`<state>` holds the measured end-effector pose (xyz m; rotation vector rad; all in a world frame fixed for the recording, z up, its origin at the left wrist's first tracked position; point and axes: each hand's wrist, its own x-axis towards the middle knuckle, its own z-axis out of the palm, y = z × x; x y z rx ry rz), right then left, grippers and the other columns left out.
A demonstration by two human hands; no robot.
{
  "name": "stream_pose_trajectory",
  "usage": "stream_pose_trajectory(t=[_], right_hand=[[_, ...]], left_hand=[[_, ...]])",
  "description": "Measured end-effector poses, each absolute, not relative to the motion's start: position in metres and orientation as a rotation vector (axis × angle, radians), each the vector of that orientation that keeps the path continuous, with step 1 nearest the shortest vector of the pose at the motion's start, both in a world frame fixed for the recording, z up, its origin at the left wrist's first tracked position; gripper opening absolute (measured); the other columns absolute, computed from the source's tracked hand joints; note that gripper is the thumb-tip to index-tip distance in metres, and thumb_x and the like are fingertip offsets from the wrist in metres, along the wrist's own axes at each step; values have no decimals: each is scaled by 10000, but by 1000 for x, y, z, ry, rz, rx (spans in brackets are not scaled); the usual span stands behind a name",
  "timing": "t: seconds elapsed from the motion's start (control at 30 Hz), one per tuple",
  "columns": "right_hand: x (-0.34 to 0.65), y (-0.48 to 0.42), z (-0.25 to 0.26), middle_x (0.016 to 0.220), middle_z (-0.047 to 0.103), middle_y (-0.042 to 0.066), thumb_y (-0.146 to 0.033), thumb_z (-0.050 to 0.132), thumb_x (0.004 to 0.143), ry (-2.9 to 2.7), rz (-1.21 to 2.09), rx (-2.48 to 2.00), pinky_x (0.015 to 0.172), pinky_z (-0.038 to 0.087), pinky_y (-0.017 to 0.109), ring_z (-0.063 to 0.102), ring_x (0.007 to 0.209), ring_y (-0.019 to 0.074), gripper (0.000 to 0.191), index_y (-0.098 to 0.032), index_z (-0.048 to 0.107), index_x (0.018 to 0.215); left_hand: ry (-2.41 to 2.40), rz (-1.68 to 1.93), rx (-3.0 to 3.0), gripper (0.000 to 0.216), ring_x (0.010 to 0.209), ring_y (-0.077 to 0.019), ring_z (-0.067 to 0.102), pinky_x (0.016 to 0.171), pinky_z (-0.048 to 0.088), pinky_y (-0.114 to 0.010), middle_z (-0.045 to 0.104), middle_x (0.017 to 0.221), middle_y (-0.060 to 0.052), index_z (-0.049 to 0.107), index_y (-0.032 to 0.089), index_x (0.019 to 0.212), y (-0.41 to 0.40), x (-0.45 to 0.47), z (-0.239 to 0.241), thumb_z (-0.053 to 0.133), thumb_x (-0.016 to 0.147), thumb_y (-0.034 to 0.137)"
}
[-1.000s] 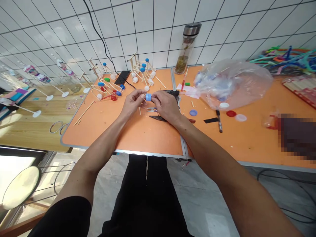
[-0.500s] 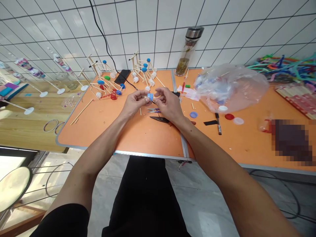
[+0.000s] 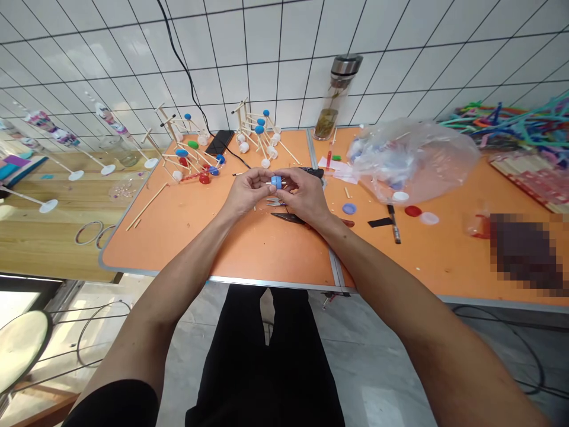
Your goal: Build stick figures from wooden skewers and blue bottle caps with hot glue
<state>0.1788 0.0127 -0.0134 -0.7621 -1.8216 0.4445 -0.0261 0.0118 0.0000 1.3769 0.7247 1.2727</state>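
A small blue bottle cap point(image 3: 276, 181) is pinched between my two hands above the orange table. My left hand point(image 3: 249, 190) grips it from the left with thumb and fingers. From the right, my right hand point(image 3: 304, 193) closes on its other side. A short bit of thin stick seems to show beside the cap, partly hidden by fingers. Beneath the hands lie small thread snips point(image 3: 274, 202) and a dark-bladed knife or scissors point(image 3: 288, 218), partly covered by my right hand.
Stick-and-cap models point(image 3: 195, 157) stand at the back left, with another model point(image 3: 260, 130) near the phone point(image 3: 220, 142). A glass tea bottle point(image 3: 335, 98) stands by the wall. Right of it are a plastic bag point(image 3: 413, 157), a marker point(image 3: 395, 228) and loose caps point(image 3: 413, 210).
Both hands and the blue cap have shifted slightly right and down in view. My right hand's fingers have closed in more around the cap.
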Motion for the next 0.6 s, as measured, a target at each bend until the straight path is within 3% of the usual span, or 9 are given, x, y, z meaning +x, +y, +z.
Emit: stream_pose_trajectory(t=[0.17, 0.3, 0.6], right_hand=[[180, 12, -12, 1108, 853, 66, -253, 858, 922, -1836, 436, -734, 854, 641, 395, 781, 947, 251, 278, -245, 845, 1199], [182, 11, -10, 1119, 838, 61, -231, 849, 927, -1856, 500, -714, 851, 647, 397, 775, 930, 243, 332, -256, 840, 1258], [181, 9, -12, 1074, 838, 60, -208, 846, 962, -1835, 416, -661, 855, 644, 392, 779, 938, 247, 257, -243, 859, 1216]], left_hand=[[747, 1198, 1284, 636, 851, -152, 801, 847, 668, -302, 850, 975, -34, 782, 175, 1029, 13, -30, 0, 1141, 641, 529], [749, 1203, 1287, 632, 835, -149, 794, 841, 657, -292, 845, 941, -28, 790, 175, 1000, 12, -33, 4, 1164, 599, 488], [755, 1239, 1295, 615, 822, -147, 776, 848, 641, -295, 834, 913, -32, 814, 173, 974, 11, -30, 4, 1171, 580, 482]])
